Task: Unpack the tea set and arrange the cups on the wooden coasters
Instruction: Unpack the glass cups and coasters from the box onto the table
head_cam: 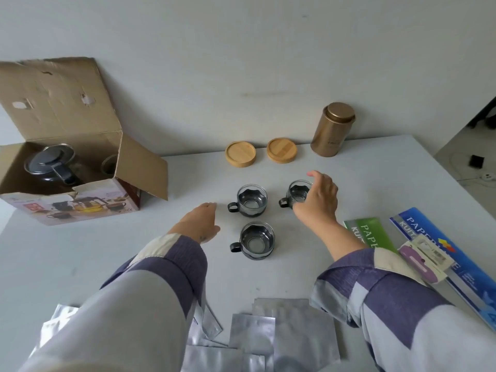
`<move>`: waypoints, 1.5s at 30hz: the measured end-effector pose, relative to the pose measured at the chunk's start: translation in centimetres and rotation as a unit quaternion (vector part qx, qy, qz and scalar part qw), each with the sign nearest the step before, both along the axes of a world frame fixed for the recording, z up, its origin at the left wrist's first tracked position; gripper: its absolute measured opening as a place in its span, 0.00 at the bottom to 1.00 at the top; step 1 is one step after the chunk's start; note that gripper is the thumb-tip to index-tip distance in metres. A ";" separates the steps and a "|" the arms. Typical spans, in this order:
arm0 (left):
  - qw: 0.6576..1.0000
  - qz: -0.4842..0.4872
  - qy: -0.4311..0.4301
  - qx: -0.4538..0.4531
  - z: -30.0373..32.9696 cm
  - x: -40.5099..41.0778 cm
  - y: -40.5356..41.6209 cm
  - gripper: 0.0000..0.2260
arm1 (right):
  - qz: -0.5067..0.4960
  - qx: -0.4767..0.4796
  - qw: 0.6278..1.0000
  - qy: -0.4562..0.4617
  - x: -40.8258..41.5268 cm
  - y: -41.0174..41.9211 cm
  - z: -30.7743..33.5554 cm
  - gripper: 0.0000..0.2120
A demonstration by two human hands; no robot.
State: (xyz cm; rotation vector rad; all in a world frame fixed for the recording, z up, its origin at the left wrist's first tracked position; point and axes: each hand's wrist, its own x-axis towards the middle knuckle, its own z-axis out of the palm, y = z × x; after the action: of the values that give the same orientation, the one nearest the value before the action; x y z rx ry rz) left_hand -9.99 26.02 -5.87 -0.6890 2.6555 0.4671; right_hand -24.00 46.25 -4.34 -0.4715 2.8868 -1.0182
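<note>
Three small glass cups with dark metal holders and looped handles stand on the white table in the middle of the frame, all handles pointing to the left of the picture. One glass cup [252,200] sits at centre, a second cup [257,240] lies just below it, and a third cup [297,194] stands to the right of the first. The right hand [319,198] reaches over this third cup with fingers loosely curled around its far side; whether they actually press on the glass I cannot tell. The left hand [198,222] hangs flat and relaxed, fingers together and holding nothing, just left of the two nearer cups and apart from them.

Above the cups, near the wall, two round light wooden coasters lie side by side, both bare: the left coaster [240,153] and the right coaster [282,150]. To their right stands a tall gold metal canister [332,130] with its lid on.

In the upper left of the frame an open cardboard box [80,200] holds a dark teapot with a glass lid [51,163] and another cup [108,163] tucked beside it.

Silver foil pouches [281,334] lie scattered along the bottom edge, and green and blue paper packs [434,237] rest at the right.
</note>
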 end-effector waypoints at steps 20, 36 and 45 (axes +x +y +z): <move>0.943 0.198 0.232 -0.134 6.0 14.7 -23.1 0.24 | 0.359 0.005 0.932 0.048 15.0 -32.8 5.0 0.19; 0.940 0.135 0.219 -0.223 1.8 16.1 -26.3 0.26 | 0.337 0.474 0.792 0.184 13.4 -43.5 1.8 0.34; 0.942 0.133 0.215 -0.222 2.0 16.1 -26.3 0.26 | 0.308 0.374 0.852 0.199 14.0 -43.4 1.7 0.33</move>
State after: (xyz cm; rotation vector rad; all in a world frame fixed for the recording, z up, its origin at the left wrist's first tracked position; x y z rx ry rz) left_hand 6.10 -0.28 -3.88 -1.2129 3.1345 0.0800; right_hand -10.00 2.84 -2.61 -1.4969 2.7616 0.3336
